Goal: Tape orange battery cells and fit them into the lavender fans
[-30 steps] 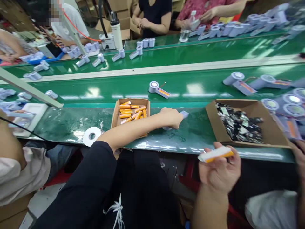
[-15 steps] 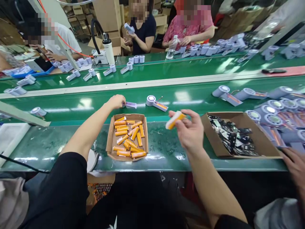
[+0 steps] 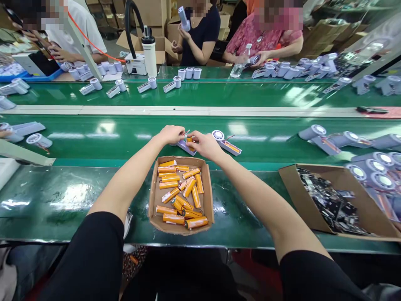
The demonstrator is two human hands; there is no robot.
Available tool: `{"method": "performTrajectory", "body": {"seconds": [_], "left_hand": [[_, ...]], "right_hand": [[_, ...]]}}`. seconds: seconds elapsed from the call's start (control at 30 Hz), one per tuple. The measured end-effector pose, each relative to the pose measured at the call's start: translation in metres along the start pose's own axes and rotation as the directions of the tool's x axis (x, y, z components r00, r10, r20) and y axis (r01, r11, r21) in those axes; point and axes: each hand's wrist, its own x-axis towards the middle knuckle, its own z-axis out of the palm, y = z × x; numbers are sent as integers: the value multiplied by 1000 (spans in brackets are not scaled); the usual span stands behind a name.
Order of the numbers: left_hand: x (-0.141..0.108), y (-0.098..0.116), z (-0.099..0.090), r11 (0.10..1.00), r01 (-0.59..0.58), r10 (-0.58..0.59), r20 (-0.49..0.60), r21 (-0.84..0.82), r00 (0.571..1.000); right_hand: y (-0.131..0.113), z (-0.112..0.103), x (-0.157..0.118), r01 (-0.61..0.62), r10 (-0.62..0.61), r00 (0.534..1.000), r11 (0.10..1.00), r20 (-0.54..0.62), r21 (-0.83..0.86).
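Note:
In the head view, my right hand (image 3: 205,145) is closed on an orange battery cell (image 3: 190,143) and holds it at the open handle of a lavender handheld fan housing (image 3: 185,149). My left hand (image 3: 173,134) is closed at the upper left end of that housing, with thin wires by its fingertips. The fan's round head is mostly hidden beneath this hand. Nearer to me, a shallow cardboard box (image 3: 153,196) holds several more orange batteries (image 3: 169,178). Just right of my hands lies another fan (image 3: 231,146) with an orange battery in its handle.
A cardboard box (image 3: 290,184) of small dark circuit boards stands at the right, beside several fans (image 3: 376,165). More fans (image 3: 39,141) lie left on the green belt (image 3: 131,146). Across the line, co-workers (image 3: 200,33) handle fans near a bottle (image 3: 240,62).
My right hand has carried the battery leftward to the housing, where my left hand stays. The view has shifted, so the boxes appear lower and further right.

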Motion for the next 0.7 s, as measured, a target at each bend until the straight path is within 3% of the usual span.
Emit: {"method": "performTrajectory", "body": {"seconds": [0.1, 0.2, 0.37, 0.5, 0.53, 0.6, 0.67, 0.7], "left_hand": [[1, 15, 9, 998, 58, -59, -35, -28, 998], [2, 24, 15, 993, 103, -107, -63, -62, 992], [5, 31, 14, 983, 138, -147, -69, -121, 987], [-1, 42, 3, 973, 145, -159, -68, -180, 985], [-10, 45, -1, 971, 147, -165, -82, -189, 983], [-43, 53, -8, 970, 103, -145, -186, -220, 972], [-101, 60, -13, 963, -72, -25, -354, -258, 935], [-137, 64, -15, 945, -202, 74, -432, -259, 899]], "right_hand": [[-9, -4, -5, 3, 37, 991, 954, 129, -299], [-14, -3, -5, 34, 70, 974, 896, 216, -444], [-19, -2, 13, 110, 65, 943, 863, 325, -492], [-23, -22, 13, 111, 67, 928, 890, 366, -443], [-22, -28, 3, 112, 35, 942, 905, 332, -411], [-15, -34, -33, 107, -67, 985, 960, 157, -258], [-4, -31, -86, 98, -99, 990, 995, -104, -11], [2, -26, -115, 68, -50, 981, 993, -186, 94]]}}
